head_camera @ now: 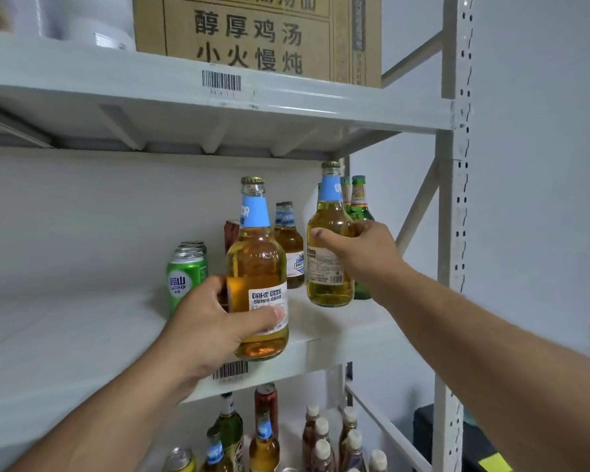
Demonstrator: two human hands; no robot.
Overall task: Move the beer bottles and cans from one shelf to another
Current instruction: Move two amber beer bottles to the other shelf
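Note:
My left hand (208, 330) grips a clear beer bottle with a blue neck label (257, 264), held at the front edge of the middle shelf (82, 338). My right hand (361, 250) grips a second bottle of the same kind (327, 233), further back and to the right over that shelf. Behind them stand another blue-label bottle (288, 240), green bottles (361, 206) and green cans (184, 277). On the shelf below stand several more bottles (264, 437) and a yellow can (181, 459).
The upper shelf (184, 80) carries a cardboard box (256, 35) and white containers (92, 25). A white perforated upright (453, 267) bounds the rack on the right, with a grey wall beyond. A dark box (457, 441) sits on the floor at the lower right.

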